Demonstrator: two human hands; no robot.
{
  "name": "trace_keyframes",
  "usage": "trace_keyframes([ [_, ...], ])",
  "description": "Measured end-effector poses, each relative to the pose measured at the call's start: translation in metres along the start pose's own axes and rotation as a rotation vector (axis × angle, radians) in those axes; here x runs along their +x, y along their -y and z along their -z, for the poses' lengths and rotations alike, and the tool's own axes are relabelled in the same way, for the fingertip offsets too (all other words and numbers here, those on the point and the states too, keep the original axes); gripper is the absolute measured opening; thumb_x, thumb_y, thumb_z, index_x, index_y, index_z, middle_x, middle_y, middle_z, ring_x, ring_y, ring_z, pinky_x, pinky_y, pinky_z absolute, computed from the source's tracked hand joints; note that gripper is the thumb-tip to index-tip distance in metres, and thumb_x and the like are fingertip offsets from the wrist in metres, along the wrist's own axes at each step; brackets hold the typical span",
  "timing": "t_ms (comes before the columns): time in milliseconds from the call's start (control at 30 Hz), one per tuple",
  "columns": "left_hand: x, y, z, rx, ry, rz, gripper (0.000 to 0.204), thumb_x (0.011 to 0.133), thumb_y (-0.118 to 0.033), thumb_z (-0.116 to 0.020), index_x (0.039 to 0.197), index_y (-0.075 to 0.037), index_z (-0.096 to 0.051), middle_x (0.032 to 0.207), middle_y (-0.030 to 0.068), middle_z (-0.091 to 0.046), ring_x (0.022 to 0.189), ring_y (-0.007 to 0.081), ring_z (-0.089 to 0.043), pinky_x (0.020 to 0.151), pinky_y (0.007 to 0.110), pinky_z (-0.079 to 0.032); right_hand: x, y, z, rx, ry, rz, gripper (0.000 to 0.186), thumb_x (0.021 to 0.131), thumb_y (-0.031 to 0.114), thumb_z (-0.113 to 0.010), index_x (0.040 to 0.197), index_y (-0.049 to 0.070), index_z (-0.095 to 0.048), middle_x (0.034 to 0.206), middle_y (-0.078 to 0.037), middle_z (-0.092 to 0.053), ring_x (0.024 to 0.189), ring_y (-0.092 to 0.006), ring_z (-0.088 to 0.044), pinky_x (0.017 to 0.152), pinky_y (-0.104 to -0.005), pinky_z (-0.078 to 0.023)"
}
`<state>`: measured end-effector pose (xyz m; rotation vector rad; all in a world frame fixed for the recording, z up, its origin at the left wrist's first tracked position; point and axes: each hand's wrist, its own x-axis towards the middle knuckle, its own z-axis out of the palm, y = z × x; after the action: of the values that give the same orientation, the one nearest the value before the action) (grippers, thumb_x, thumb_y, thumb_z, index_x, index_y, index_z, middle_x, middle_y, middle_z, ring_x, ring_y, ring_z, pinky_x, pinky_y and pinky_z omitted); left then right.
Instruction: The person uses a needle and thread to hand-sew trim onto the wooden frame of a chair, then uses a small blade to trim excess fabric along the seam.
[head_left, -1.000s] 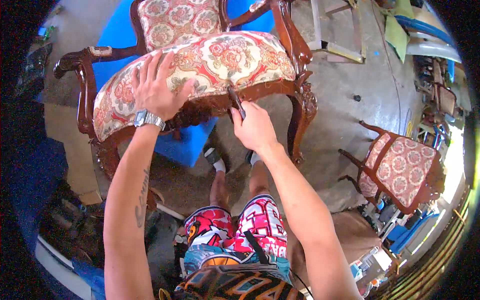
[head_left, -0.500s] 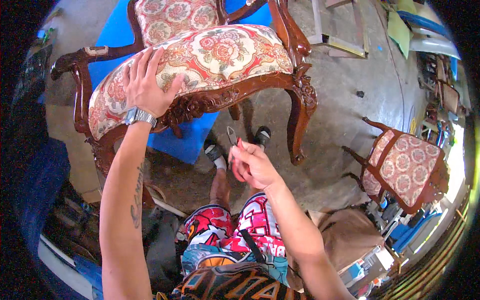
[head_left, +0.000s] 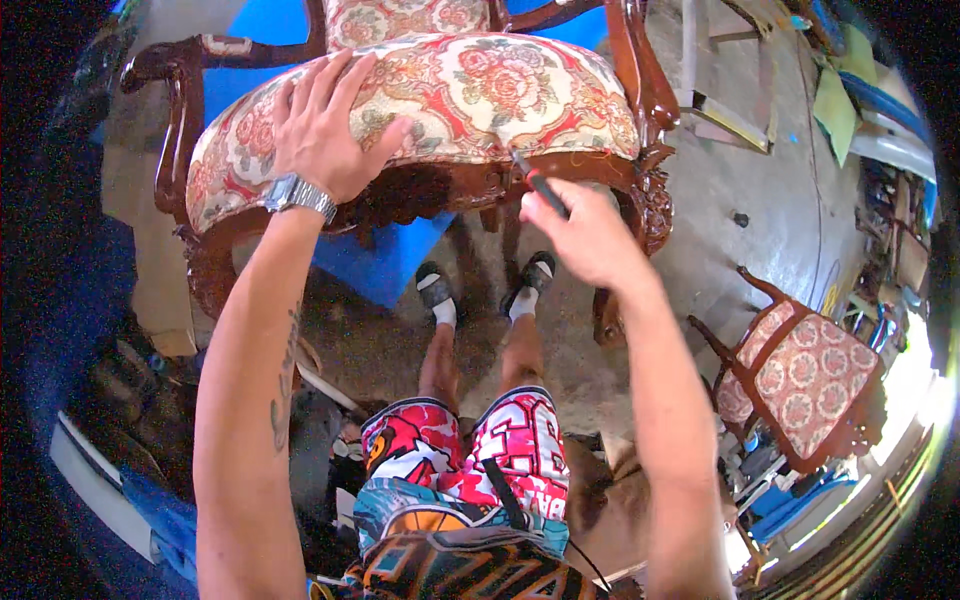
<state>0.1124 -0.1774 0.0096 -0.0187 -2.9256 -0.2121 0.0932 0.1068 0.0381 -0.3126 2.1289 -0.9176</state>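
Observation:
An armchair [head_left: 655,90] with a carved, glossy brown wood frame stands in front of me, its padded seat [head_left: 510,85] covered in floral fabric. My left hand [head_left: 325,135] lies spread on the left part of the seat, fingers pointing away and thumb out to the right, with nothing in it. In my right hand [head_left: 592,235] is a pair of pliers [head_left: 546,192] with red and black handles. Their jaws reach the seat's front lower edge, where fabric meets wood; whether they grip anything there is too small to tell.
A second chair [head_left: 815,375] with patterned upholstery is at the right. A blue sheet [head_left: 375,265] lies on the floor under the armchair. A wooden frame [head_left: 735,120] stands at the far right. Assorted items line the right edge, and dark clutter is at the left.
My right hand has carried the pliers up and away from me, from in front of my legs to the seat's front edge. My left hand stays on the seat; the view has shifted.

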Motion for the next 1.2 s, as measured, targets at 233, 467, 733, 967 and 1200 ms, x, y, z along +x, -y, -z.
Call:
trace_keyframes([
  [233, 0.001, 0.002, 0.001, 0.005, -0.034, -0.002, 0.064, 0.075, -0.053, -0.063, 0.128, -0.018, -0.052, 0.132, 0.0091, -0.050, 0.124, 0.0293, -0.044, 0.107, 0.047, -0.026, 0.041, 0.030, 0.038, -0.246, 0.319, -0.122, 0.038, 0.092, 0.035, -0.052, 0.080, 0.000, -0.059, 0.068, -0.005, -0.061, 0.060, -0.0140, -0.061, 0.057, -0.0289, -0.049],
  [467, 0.002, -0.001, 0.003, 0.055, -0.013, -0.012, 0.065, 0.077, -0.051, -0.063, 0.132, -0.018, -0.048, 0.136, 0.0078, -0.047, 0.126, 0.0284, -0.043, 0.108, 0.047, -0.027, 0.059, 0.044, 0.048, -0.259, 0.492, -0.167, 0.037, 0.092, 0.032, -0.052, 0.074, 0.000, -0.059, 0.063, -0.004, -0.058, 0.055, -0.0134, -0.060, 0.050, -0.0287, -0.048],
  [733, 0.002, -0.005, 0.018, -0.013, 0.131, 0.108, 0.072, 0.072, -0.047, -0.066, 0.130, -0.008, -0.047, 0.135, 0.0179, -0.044, 0.128, 0.0339, -0.037, 0.107, 0.051, -0.025, 0.069, 0.067, 0.054, -0.323, 0.551, -0.367, 0.037, 0.091, 0.033, -0.053, 0.073, 0.000, -0.058, 0.063, -0.006, -0.059, 0.053, -0.0154, -0.061, 0.045, -0.0281, -0.046],
  [967, -0.001, 0.000, 0.016, -0.048, 0.138, 0.096, 0.073, 0.072, -0.048, -0.066, 0.130, -0.009, -0.047, 0.135, 0.0175, -0.044, 0.127, 0.0339, -0.039, 0.107, 0.051, -0.025, 0.074, 0.081, 0.056, -0.338, 0.583, -0.393, 0.038, 0.091, 0.032, -0.053, 0.072, -0.001, -0.059, 0.062, -0.009, -0.059, 0.052, -0.0173, -0.061, 0.043, -0.0313, -0.046],
  [1200, 0.000, 0.000, 0.013, 0.038, 0.167, 0.118, 0.074, 0.074, -0.053, -0.061, 0.133, -0.012, -0.045, 0.139, 0.0152, -0.042, 0.131, 0.0311, -0.035, 0.111, 0.050, -0.021, 0.088, 0.095, 0.056, -0.513, 0.665, -0.458, 0.041, 0.091, 0.032, -0.052, 0.076, -0.005, -0.060, 0.063, -0.010, -0.059, 0.051, -0.0213, -0.062, 0.042, -0.0340, -0.049],
])
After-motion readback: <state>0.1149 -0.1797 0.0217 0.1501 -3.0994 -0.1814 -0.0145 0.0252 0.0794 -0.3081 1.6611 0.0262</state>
